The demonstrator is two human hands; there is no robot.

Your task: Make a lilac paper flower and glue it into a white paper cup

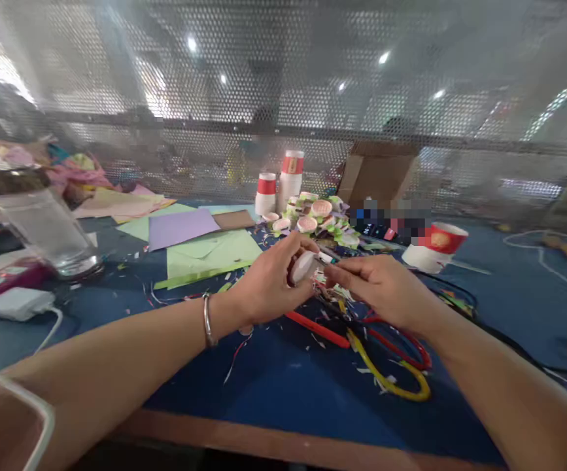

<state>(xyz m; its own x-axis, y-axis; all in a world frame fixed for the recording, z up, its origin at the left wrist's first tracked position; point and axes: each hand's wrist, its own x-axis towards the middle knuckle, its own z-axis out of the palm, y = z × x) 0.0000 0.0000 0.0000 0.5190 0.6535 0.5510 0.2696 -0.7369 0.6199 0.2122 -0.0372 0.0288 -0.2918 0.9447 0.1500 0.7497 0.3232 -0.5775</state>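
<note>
My left hand (280, 275) is closed around a small white round piece (303, 268), which looks like the bottom of a paper cup. Across from it, the fingers of my right hand (374, 281) pinch a slim white and dark pen-like stick (328, 258) against or close by the white piece; its exact kind is unclear. Just beyond my hands lies a heap of similar cup bottoms (307, 224) with green paper bits. Below them are red-handled and yellow-handled scissors (391, 386), partly covered by my right hand, and paper scraps.
Coloured paper sheets (182, 229) lie to the left, near a glass water bottle (50, 222) and a white charger (18, 303). Stacked paper cups (292, 171) and a cardboard box (378, 173) stand at the back. At right are a tipped paper cup (435, 247) and black cables (503, 337).
</note>
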